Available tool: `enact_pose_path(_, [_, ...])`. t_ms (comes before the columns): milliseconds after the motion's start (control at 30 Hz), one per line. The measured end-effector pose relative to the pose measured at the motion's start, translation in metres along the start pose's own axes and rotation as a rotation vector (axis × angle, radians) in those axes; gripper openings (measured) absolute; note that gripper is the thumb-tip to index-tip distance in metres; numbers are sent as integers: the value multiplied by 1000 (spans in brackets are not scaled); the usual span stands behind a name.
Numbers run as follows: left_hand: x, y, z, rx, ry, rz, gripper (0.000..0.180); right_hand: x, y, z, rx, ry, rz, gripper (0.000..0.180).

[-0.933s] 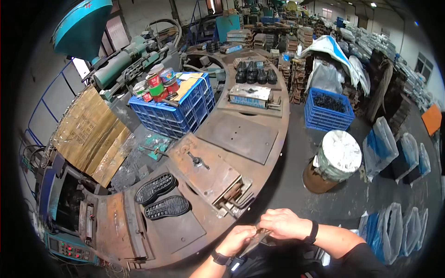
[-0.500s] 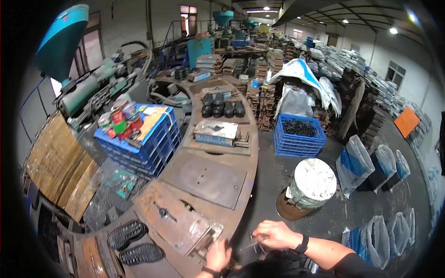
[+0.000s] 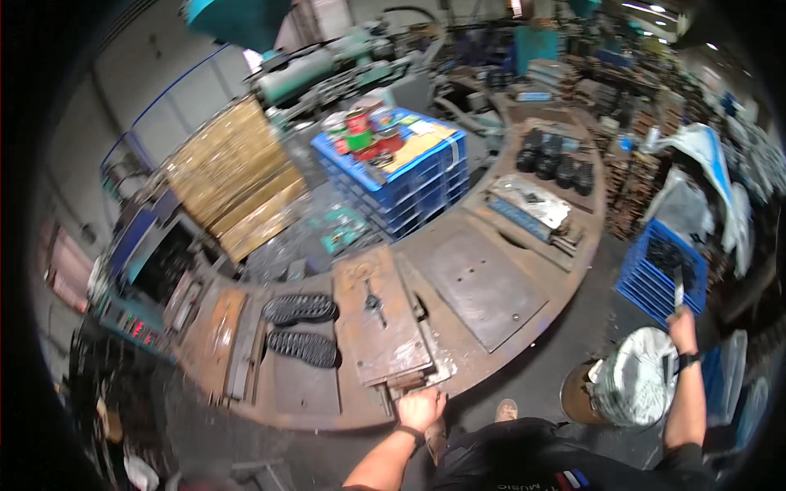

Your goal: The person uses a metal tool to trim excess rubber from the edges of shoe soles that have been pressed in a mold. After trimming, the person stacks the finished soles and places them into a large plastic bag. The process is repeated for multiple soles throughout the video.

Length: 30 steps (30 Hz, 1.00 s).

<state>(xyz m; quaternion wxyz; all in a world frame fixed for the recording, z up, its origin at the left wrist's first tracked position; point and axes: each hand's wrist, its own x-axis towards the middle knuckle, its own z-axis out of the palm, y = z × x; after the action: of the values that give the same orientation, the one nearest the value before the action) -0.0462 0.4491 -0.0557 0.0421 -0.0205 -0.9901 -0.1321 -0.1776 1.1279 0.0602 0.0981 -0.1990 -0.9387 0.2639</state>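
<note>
My left hand [image 3: 422, 409] is closed at the front end of a flat metal mould [image 3: 385, 327], around its short handle, which the fingers mostly hide. Stretched out to the right, my right hand [image 3: 681, 329] grips a thin, pale, blade-like tool [image 3: 678, 290] that points up and away. Behind that tool stands a blue plastic crate [image 3: 643, 274] holding small black pieces. Two black shoe soles [image 3: 301, 347] lie side by side on the curved metal table [image 3: 368, 419], left of the mould.
A lidded drum [image 3: 634, 385] stands below my right forearm. Across the table are stacked blue crates [image 3: 409, 196] with cans [image 3: 359, 131] on top and a large cardboard sheet [image 3: 233, 172]. Farther along sit another mould [image 3: 524, 209] and several black moulded pieces [image 3: 561, 168].
The view has swung left. My right hand has moved away from the mould, out to the right, with the thin tool in it. My left hand stays at the mould's front end.
</note>
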Motion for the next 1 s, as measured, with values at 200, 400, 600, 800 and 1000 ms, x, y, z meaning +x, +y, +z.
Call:
enact_pose_path(200, [6,9,-16,-82,-327,-171,40,-138,-91,152,21,-776,-537,18])
enact_pose_path(400, [13,25,-11,-112,-235,-182,38,-158,-125,157,-229,-1110,-477,29])
enact_pose_path(600, [-11,45,-54,-336,430,-248,37,-165,-177,213,65,-1255,-694,26])
enact_pose_path(800, [-65,-48,-18,-1116,222,-886,37,-228,-224,255,117,-1415,-465,23])
enact_pose_path(1000, [-58,-78,-29,-1052,-229,-833,40,-304,-228,306,503,-1562,114,27])
